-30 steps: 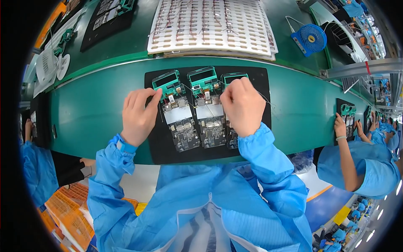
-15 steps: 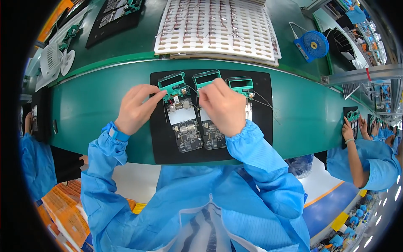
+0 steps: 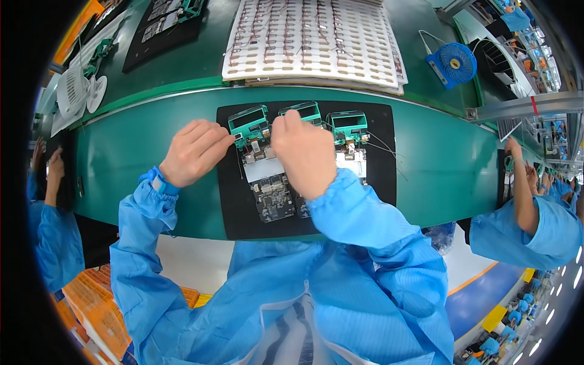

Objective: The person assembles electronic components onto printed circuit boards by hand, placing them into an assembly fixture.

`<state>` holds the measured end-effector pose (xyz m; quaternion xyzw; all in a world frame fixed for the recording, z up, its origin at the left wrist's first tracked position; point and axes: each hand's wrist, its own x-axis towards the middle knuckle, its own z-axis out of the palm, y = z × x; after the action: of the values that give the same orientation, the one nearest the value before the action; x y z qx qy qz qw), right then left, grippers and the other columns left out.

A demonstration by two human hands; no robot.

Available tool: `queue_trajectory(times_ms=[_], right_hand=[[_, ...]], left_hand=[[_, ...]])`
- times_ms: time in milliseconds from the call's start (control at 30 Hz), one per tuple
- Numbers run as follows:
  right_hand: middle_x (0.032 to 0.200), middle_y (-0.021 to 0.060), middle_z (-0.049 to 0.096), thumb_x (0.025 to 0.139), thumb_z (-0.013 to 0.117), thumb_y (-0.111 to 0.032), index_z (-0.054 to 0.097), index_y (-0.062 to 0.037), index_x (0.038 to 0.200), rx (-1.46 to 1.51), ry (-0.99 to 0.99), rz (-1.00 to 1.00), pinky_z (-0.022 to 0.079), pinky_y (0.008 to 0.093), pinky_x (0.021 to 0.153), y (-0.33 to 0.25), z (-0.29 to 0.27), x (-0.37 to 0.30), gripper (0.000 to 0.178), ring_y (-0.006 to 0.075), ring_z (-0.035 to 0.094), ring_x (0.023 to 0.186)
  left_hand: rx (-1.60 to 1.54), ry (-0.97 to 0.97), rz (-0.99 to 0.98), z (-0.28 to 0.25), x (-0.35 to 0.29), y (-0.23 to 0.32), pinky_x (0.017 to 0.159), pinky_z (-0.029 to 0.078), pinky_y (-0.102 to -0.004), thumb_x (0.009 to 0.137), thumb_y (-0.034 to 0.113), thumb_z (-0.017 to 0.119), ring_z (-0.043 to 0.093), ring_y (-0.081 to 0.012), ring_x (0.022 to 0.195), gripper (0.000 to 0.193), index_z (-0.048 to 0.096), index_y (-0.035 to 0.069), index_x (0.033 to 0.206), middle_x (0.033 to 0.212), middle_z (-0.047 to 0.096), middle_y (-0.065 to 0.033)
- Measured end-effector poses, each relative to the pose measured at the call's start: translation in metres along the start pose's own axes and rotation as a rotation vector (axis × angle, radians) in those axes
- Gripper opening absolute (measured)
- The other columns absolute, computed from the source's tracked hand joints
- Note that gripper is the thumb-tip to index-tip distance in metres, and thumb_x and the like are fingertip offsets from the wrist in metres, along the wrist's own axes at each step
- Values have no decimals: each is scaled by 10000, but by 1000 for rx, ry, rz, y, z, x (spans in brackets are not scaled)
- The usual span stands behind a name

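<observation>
On a black mat (image 3: 380,201) lie several circuit boards joined to green plastic frames, with thin wires sticking out. My left hand (image 3: 198,152) pinches at the left edge of the leftmost green frame (image 3: 248,120); a small pale bit shows at its fingertips, too small to name. My right hand (image 3: 306,151) is closed, fingers curled down between the leftmost frame and the middle green frame (image 3: 307,111). It hides most of the middle board, and what its fingertips hold is hidden. The left circuit board (image 3: 274,199) and the right green frame (image 3: 348,121) are uncovered.
Beyond the green bench (image 3: 438,158) stands a stack of white trays (image 3: 316,42) with wired parts. A blue fan (image 3: 453,64) is at back right, a white fan (image 3: 73,97) at back left. Co-workers in blue sleeves (image 3: 523,231) sit on both sides.
My right hand has moved left, from the middle frame toward the leftmost one, uncovering the right board. My left hand has shifted slightly left and its fingers have drawn together.
</observation>
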<state>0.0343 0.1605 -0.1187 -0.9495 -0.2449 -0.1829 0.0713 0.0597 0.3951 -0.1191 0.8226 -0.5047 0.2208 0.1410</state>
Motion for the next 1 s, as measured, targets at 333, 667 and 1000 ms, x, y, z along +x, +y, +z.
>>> queue_trajectory(times_ms=[333, 667, 1000], right_hand=[[735, 78, 566, 821, 729, -54, 614, -61, 795, 629, 243, 460, 462, 347, 530, 50, -15, -20, 117, 232, 584, 603], [757, 67, 608, 819, 747, -75, 678, -62, 849, 544, 161, 220, 484, 336, 537, 28, -8, -19, 77, 233, 630, 631], [743, 78, 624, 816, 749, -52, 669, -36, 849, 574, 145, 347, 484, 307, 543, 46, -22, -35, 87, 192, 621, 603]], left_hand=[[-69, 88, -141, 12, 2, 1, 682, 501, -373, 668, -66, 722, 615, -274, 796, 258, 627, 10, 896, 881, 608, -101], [-133, 200, -346, 19, 46, 29, 711, 487, -371, 712, -36, 721, 617, -272, 816, 221, 631, 50, 895, 884, 632, -74], [-134, 86, -121, 42, 65, 33, 779, 511, -383, 677, -7, 738, 622, -273, 839, 274, 657, 17, 937, 898, 624, -86]])
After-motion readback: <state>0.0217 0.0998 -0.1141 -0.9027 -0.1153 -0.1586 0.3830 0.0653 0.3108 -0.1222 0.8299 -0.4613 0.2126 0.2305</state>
